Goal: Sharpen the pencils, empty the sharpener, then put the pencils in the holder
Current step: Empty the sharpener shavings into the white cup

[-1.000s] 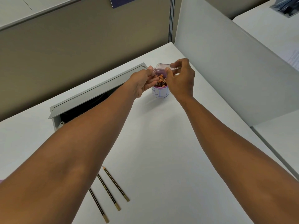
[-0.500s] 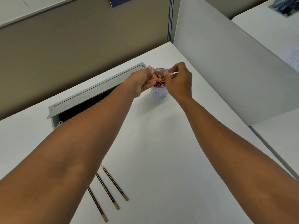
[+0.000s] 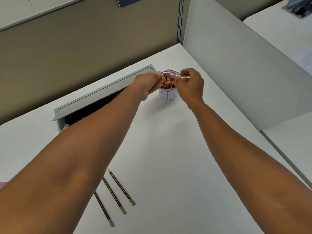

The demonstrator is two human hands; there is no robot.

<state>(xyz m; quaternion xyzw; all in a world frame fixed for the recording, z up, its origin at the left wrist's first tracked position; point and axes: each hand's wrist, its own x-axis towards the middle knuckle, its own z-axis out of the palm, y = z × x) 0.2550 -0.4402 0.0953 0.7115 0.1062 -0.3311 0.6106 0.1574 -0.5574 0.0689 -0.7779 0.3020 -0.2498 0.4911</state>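
Beside open cable tray (image 3: 104, 92), shavings cup (image 3: 168, 95), three pencils (image 3: 114, 195) near forearm

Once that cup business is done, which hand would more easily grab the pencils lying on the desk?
Probably the left hand. The three pencils lie beside and partly under the left forearm, well away from the right hand, which holds a clear container over the cup.

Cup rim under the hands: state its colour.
Purple rim on the white cup, seen in the head view.

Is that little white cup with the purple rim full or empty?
Full: the white cup with the purple rim is heaped to its rim with orange and dark pencil shavings.
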